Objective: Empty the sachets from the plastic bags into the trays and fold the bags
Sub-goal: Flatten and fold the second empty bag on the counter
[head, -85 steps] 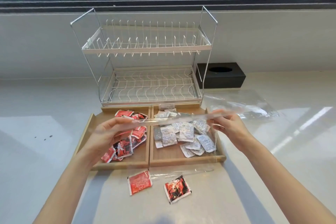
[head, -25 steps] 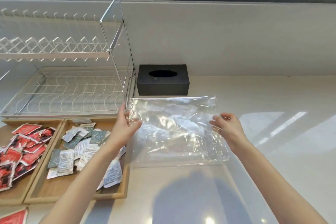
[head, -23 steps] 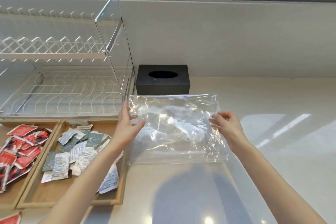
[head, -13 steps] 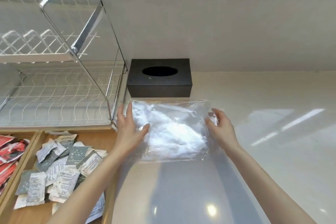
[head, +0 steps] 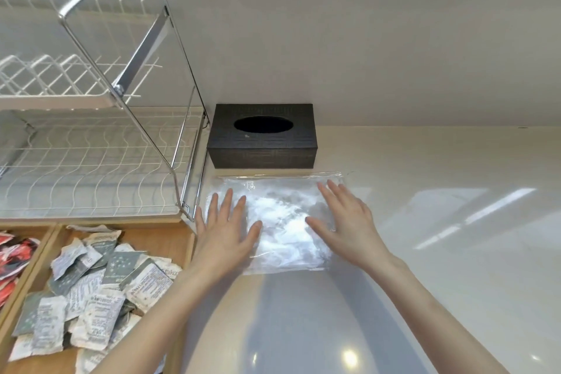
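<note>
A clear plastic bag [head: 283,222] lies flat on the white counter, just in front of the black tissue box. My left hand [head: 226,229] rests palm down on the bag's left part, fingers spread. My right hand [head: 344,222] presses flat on its right part, fingers spread too. Neither hand grips anything. At the lower left, a wooden tray [head: 170,235] holds several white and grey sachets [head: 91,288]. The neighbouring tray at the far left edge holds red sachets [head: 13,255].
A black tissue box [head: 262,135] stands against the wall behind the bag. A white wire dish rack [head: 91,143] with a chrome frame fills the left, behind the trays. White counter [head: 440,252] stretches to the right of the bag.
The bag was held up by its side edges; it now lies on the counter in front of the tissue box, and both hands have let go and lie flat on it.
</note>
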`<state>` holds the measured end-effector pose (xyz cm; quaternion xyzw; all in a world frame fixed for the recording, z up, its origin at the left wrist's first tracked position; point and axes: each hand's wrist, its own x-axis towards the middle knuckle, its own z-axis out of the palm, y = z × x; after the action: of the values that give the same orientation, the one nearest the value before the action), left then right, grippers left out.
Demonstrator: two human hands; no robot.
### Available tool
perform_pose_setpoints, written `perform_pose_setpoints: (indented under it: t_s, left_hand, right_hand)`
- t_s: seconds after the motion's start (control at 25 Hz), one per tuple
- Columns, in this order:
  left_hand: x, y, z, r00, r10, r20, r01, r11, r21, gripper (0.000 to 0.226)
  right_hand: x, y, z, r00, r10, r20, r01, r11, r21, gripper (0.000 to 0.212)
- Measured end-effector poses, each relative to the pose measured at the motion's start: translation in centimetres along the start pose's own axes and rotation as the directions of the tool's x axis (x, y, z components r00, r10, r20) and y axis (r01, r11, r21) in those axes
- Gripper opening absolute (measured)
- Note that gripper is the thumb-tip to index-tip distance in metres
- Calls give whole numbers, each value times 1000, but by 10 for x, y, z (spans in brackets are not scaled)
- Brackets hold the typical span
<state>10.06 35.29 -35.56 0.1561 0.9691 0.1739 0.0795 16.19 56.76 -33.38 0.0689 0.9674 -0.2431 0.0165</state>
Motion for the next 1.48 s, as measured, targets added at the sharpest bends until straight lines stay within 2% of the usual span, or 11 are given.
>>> perform_pose_setpoints:
  t_s: [0.08,0.16,0.4,0.56,0.76,1.12,1.32,1.48]
  left_hand:
    - [-2,4,8,999,-14,52,13,999,35,61]
    - [0,5,12,999,-14,39,12,999,50,61]
    - [3,3,15,1000,-13,-1,13,999,48,63]
    - [-2,8,12,999,-1,33,-1,998,63,63]
    - [-8,19,-13,1000,3,-3,-3,999,54,63]
    - [-65,23,-79,988,86,-126,-87,996,4,61]
    - [-104,8,-93,979,116,-166,-117,993,4,66]
    - [-142,-18,-91,984,86,-155,-87,996,-1,68]
  right_hand:
    - [2,-2,12,991,50,124,-41,996,-75,65]
    - [4,0,21,987,76,143,-60,992,-111,64]
    - [5,3,21,998,44,39,-39,994,-100,64]
    - [0,0,20,990,58,131,-37,987,-158,65]
    - [-9,-13,-5,994,63,90,-53,993,-102,64]
    - [-67,-77,-50,1000,-11,-7,10,994,-109,62]
    - [-101,-110,-43,996,-85,-39,81,992,-100,63]
    - [-124,-135,-16,992,-124,16,125,987,-100,61]
